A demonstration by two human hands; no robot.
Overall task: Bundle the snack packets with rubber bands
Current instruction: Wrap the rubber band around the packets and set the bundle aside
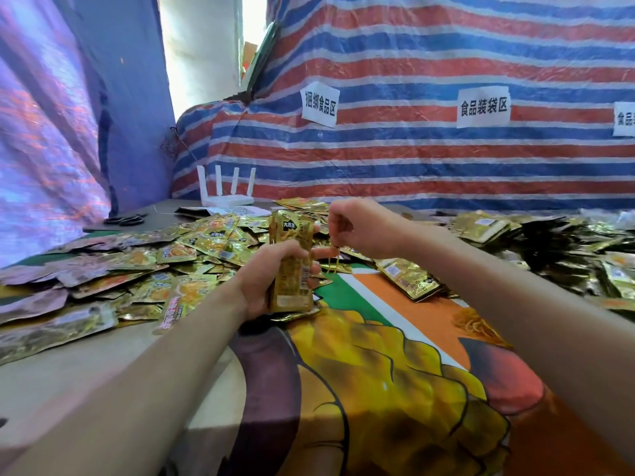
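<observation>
Upright, the gold snack-packet stack (291, 261) sits gripped in the left hand (271, 276); the right hand (357, 226), fingers curled together, pinches yellow rubber bands (335, 257).

Printed cloth (395, 389) on the table (51, 383) is the open bit to reach across; loose packets (130, 269) heap up left of it, more packets (567, 249) right, striped tarp (412, 159) behind.

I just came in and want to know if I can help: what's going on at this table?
A person is bundling snack packets. The left hand grips an upright stack of gold packets, while the right hand pinches a yellow rubber band just beside it. No band shows around the stack yet. Heaps of loose packets lie across the table on both sides of the hands.
</observation>
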